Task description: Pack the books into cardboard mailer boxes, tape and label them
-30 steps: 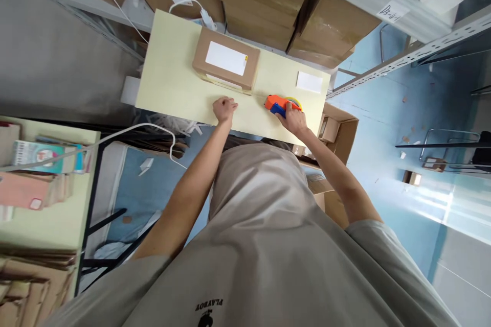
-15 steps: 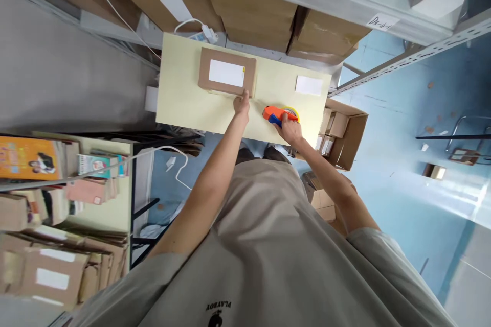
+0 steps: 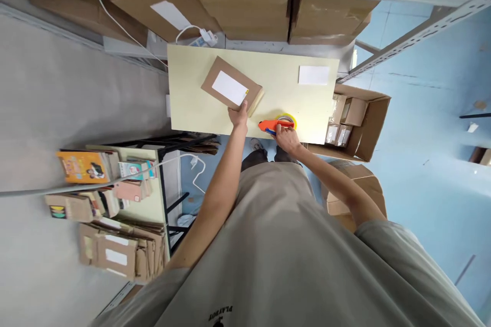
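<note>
A brown cardboard box (image 3: 221,70) with a white label lies turned at an angle on the pale yellow table (image 3: 184,107). My left hand (image 3: 238,114) grips its near right corner, thumb on top and fingers against the side. To the right, my right hand (image 3: 287,138) is closed on an orange and blue tape dispenser (image 3: 268,125) with a roll of yellow-edged tape in it. The dispenser is at the table's near edge, apart from the box. A white paper slip (image 3: 313,75) lies at the table's far right.
Large cartons (image 3: 245,13) stand on the shelf behind the table, beside a white power plug (image 3: 209,37). An open carton (image 3: 368,130) with small boxes is at right. Books (image 3: 84,166) and flattened cardboard (image 3: 118,250) fill a rack at left. A cable crosses there.
The box has turned clockwise under my left hand, its right end now nearer me. My right hand has brought the tape dispenser closer to the near edge. The camera view has shifted.
</note>
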`<action>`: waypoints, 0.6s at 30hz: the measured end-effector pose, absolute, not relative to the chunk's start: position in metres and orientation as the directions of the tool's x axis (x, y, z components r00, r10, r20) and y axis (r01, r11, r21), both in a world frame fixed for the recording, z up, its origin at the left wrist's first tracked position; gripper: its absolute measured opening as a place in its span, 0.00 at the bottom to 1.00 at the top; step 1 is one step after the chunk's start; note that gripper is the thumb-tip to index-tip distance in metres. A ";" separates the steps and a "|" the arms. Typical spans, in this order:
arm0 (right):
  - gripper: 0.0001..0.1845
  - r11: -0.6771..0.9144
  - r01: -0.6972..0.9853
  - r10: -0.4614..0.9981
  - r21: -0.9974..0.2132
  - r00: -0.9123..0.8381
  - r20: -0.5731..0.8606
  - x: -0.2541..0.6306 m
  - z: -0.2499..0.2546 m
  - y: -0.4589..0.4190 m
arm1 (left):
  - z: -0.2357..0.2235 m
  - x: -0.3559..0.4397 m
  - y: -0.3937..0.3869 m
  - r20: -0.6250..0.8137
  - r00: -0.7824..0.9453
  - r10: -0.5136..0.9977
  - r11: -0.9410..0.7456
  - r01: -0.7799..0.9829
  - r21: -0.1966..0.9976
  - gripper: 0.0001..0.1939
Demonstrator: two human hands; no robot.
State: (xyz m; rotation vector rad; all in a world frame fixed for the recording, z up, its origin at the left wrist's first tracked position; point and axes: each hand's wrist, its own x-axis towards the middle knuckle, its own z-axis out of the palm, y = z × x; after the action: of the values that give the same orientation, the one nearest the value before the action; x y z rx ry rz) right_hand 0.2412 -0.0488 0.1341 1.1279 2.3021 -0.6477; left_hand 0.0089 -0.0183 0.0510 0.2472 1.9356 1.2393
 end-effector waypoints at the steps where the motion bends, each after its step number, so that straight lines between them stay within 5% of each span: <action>1: 0.28 0.540 0.819 0.585 -0.195 -0.532 -0.612 0.242 0.133 -0.048 | 0.054 0.012 -0.014 -0.529 -0.675 0.514 0.519 -0.246 0.819 0.22; 10: 0.30 0.549 0.808 0.543 -0.216 -0.541 -0.642 0.282 0.136 -0.048 | 0.072 0.035 -0.016 -0.551 -0.688 0.472 0.599 -0.208 0.773 0.16; 18: 0.35 0.524 0.851 0.654 -0.047 -0.437 -0.617 0.345 0.138 0.026 | 0.076 0.040 -0.014 -0.542 -0.685 0.488 0.607 -0.180 0.774 0.13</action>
State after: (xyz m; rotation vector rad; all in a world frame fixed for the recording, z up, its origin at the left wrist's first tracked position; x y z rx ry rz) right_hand 0.3448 0.0257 0.1383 1.2209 2.2278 -0.4800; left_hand 0.0397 -0.0142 0.0760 0.2423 2.0613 1.1024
